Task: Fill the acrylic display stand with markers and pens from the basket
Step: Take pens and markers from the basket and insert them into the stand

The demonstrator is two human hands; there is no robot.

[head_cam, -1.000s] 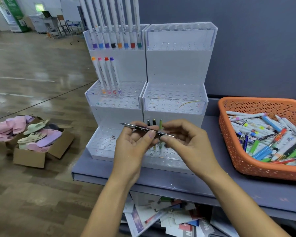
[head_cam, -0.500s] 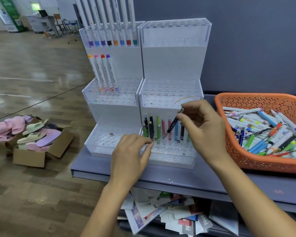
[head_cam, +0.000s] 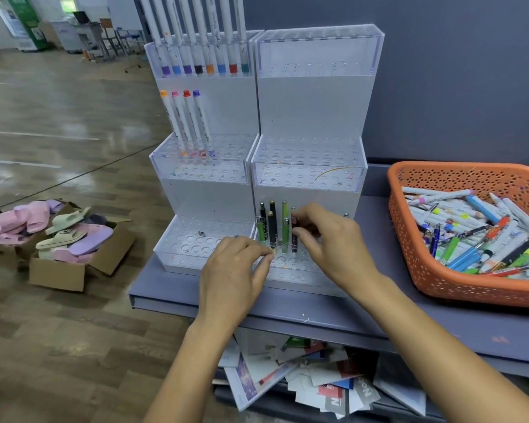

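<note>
- Two tiered acrylic display stands (head_cam: pixel 310 117) stand side by side on a grey surface (head_cam: pixel 348 315), each with three stepped levels of holes.
- The left stand's top level holds eight white markers (head_cam: pixel 196 35), with coloured ends showing through the clear front.
- Its middle level holds four more markers (head_cam: pixel 185 123), capped orange, pink, red and purple, all leaning slightly.
- On the right stand, the bottom level carries a cluster of upright pens (head_cam: pixel 272 227): at least six show, three green and the rest dark; others may be hidden behind the right hand.
- The right hand (head_cam: pixel 333 242) reaches over that bottom level, its grip pinched on a dark pen (head_cam: pixel 294 236) standing in a hole.
- The left hand (head_cam: pixel 232 270) rests at the stand's front edge, fingertips together at the foot of the pens; whether they clamp anything cannot be told.
- One orange basket (head_cam: pixel 440 279) sits to the right on the same surface, well apart from the stands, holding a heap of mixed markers and pens too many to count.
- On the floor to the left are two cardboard boxes (head_cam: pixel 58 270) of slippers.
</note>
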